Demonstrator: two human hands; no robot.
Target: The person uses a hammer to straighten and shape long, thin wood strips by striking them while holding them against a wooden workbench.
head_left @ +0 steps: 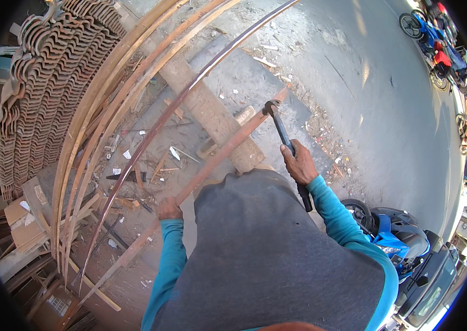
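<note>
A long reddish-brown wooden plank (215,160) slants from the lower left to the upper middle, crossing over a thick wooden beam (211,113). My left hand (169,209) is closed around the plank, well down its length from the far end. In my right hand (299,162) is a claw hammer (282,128), its dark handle wrapped by my fingers partway along, with the handle's end sticking out below. The hammer's head lies at the plank near its far end. Whether a nail is there, I cannot make out.
Several long wooden strips (112,83) and one dark strip with a pale edge (189,88) run along my left. Beyond them rise stacked roof tiles (51,94). Wood scraps litter the ground. Parked on the right are a blue motorbike (393,240) and a dark car (429,289).
</note>
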